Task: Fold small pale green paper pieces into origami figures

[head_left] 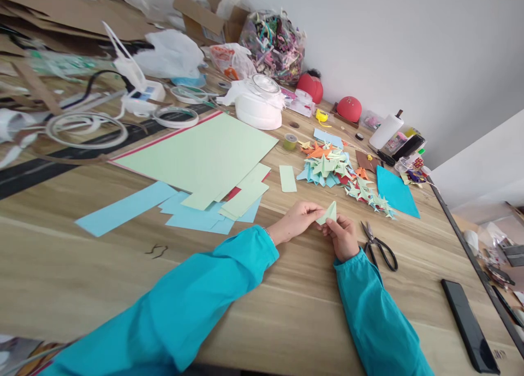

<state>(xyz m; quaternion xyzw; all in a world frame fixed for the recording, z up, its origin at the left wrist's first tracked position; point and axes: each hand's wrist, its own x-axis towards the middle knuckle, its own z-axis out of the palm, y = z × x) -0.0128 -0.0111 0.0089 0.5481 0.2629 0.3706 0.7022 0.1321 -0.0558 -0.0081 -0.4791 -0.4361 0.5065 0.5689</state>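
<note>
A small piece of folded pale green paper (328, 213) is held up between both hands, its pointed tip upward. My left hand (297, 220) pinches its left side, and my right hand (341, 235) grips the lower right with the thumb in front. Just right of my right hand lie black-handled scissors (379, 246), blades partly apart. Beyond the hands is a heap of folded paper stars (327, 166) in green, blue, orange and red. A pale green paper rectangle (287, 178) lies left of the heap.
Large green sheets (204, 152) and blue paper strips (126, 207) lie to the left. A turquoise sheet (396, 191) is right of the stars, and a black phone (470, 324) lies near the right edge. Behind stand a white machine (258, 103) and a tape roll (290, 142).
</note>
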